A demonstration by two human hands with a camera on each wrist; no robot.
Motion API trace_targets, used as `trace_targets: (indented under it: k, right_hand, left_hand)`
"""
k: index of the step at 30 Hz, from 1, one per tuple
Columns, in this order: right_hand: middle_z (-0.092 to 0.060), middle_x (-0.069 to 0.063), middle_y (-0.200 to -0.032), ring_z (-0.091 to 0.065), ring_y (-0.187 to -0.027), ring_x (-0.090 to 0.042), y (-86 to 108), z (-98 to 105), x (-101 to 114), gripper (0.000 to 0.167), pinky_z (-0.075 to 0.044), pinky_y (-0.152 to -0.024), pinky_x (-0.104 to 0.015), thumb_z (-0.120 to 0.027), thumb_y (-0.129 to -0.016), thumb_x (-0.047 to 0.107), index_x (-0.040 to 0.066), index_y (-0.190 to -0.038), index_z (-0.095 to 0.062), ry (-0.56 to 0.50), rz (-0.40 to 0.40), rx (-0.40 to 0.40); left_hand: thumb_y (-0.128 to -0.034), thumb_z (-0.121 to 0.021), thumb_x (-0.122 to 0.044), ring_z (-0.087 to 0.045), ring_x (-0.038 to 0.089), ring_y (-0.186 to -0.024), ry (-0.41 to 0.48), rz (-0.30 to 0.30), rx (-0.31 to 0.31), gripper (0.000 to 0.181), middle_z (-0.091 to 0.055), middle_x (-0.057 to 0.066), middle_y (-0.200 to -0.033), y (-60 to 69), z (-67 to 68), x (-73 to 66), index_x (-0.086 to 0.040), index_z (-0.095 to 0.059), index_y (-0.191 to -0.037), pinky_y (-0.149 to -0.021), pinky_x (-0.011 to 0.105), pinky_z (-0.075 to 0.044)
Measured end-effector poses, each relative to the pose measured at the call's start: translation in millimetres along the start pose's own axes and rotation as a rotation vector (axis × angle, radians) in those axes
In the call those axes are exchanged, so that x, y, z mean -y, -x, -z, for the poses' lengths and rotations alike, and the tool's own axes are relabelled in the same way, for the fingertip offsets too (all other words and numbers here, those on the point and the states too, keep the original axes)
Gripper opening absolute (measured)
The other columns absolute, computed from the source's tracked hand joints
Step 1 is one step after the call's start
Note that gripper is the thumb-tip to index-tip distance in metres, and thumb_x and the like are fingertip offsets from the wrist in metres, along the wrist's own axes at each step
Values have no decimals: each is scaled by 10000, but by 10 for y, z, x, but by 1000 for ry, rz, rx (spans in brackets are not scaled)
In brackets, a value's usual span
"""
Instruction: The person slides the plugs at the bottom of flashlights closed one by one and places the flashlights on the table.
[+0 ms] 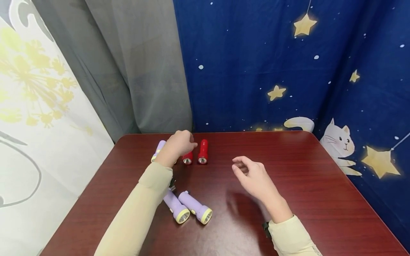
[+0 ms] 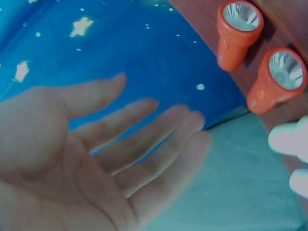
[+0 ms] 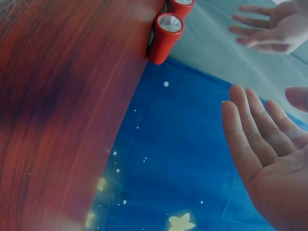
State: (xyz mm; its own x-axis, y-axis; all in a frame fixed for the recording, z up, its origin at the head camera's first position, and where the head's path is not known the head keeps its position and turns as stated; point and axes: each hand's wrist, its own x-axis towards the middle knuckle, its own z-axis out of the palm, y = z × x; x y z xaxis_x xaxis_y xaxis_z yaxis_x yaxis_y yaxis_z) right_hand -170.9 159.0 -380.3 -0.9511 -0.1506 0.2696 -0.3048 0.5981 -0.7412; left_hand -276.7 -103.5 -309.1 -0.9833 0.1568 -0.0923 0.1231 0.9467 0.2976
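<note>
My left hand [image 1: 177, 145] hangs over the far left part of the table, its fingers extended and holding nothing in the left wrist view. It partly covers one red flashlight [image 1: 187, 159] in the head view. A second red flashlight [image 1: 203, 152] lies just to its right, lens toward me. Beside the left wrist is a purple flashlight [image 1: 161, 145], largely hidden by the arm. My right hand [image 1: 255, 177] hovers over the table's middle right, palm inward, with relaxed fingers and nothing in them. Nearer to me lie two purple flashlights with yellow rims, the left one [image 1: 174, 204] and the right one [image 1: 196, 207].
The dark red wooden table [image 1: 307, 185] ends at a far edge against a grey curtain [image 1: 153, 71] and a blue starry curtain [image 1: 243, 64]. A white patterned cloth [image 1: 48, 149] hangs at the left. Dark bands sit at both wrists.
</note>
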Motion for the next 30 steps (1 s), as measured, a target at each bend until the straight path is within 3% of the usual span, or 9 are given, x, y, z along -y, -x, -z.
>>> trace_targets:
  k: [4, 8, 10, 14, 17, 24, 30]
  right_hand:
    - [-803, -31, -1114, -784, -998, -178, -4, -9, 0, 229, -634, -938, -433, -663, -1044, 211, 147, -1257, -718, -1, 0, 5]
    - [-804, -26, -1106, -786, -991, -176, 0, -11, 2, 222, -635, -934, -431, -662, -1043, 209, 149, -1250, -720, 0, 1, 5]
    - [-806, -23, -1097, -788, -983, -173, 4, -11, 9, 218, -637, -929, -427, -664, -1041, 205, 147, -1243, -721, 2, 3, 3]
    - [-808, -18, -1086, -789, -973, -163, 2, -15, 21, 213, -639, -922, -418, -667, -1037, 195, 143, -1236, -724, 1, 13, -1]
    - [-807, -16, -1088, -786, -971, -158, -3, -22, 26, 212, -639, -922, -417, -667, -1038, 195, 145, -1237, -724, -3, 19, 1]
    - [-804, -7, -1099, -774, -972, -146, -12, -66, 5, 224, -631, -936, -433, -663, -1044, 229, 167, -1250, -722, 3, -3, 36]
    - [-803, -10, -1102, -774, -992, -160, -35, -90, -21, 219, -623, -953, -449, -660, -1043, 242, 168, -1239, -723, 20, -18, 55]
  left_hand:
    - [-954, -771, -312, -646, 234, -799, -114, -134, 126, 206, -738, 62, -868, 288, -11, -23, -110, -771, -917, -776, 382, -568]
    - [-878, -847, -417, -605, 200, -722, -187, -187, 257, 335, -669, 32, -752, 613, -148, -165, -132, -697, -785, -692, 364, -524]
    - [-834, -862, -530, -651, 210, -793, -234, -170, 288, 438, -696, 36, -842, 775, -241, -268, -122, -710, -886, -740, 401, -558]
    - [-748, -845, -721, -717, 275, -1076, -373, -144, 319, 902, -723, 121, -1216, 1012, -420, -417, -74, -655, -1347, -933, 499, -600]
    - [-706, -842, -773, -681, 310, -1216, -426, -132, 347, 1138, -648, 180, -1387, 1089, -524, -442, -68, -512, -1537, -1001, 504, -589]
    - [-644, -836, -821, -670, 253, -1107, -444, -41, 397, 1122, -674, 144, -1236, 1133, -664, -418, -81, -556, -1440, -946, 447, -601]
    - [-674, -818, -808, -656, 261, -1230, -432, 0, 440, 1221, -646, 156, -1403, 1104, -710, -394, -99, -442, -1593, -1030, 437, -573]
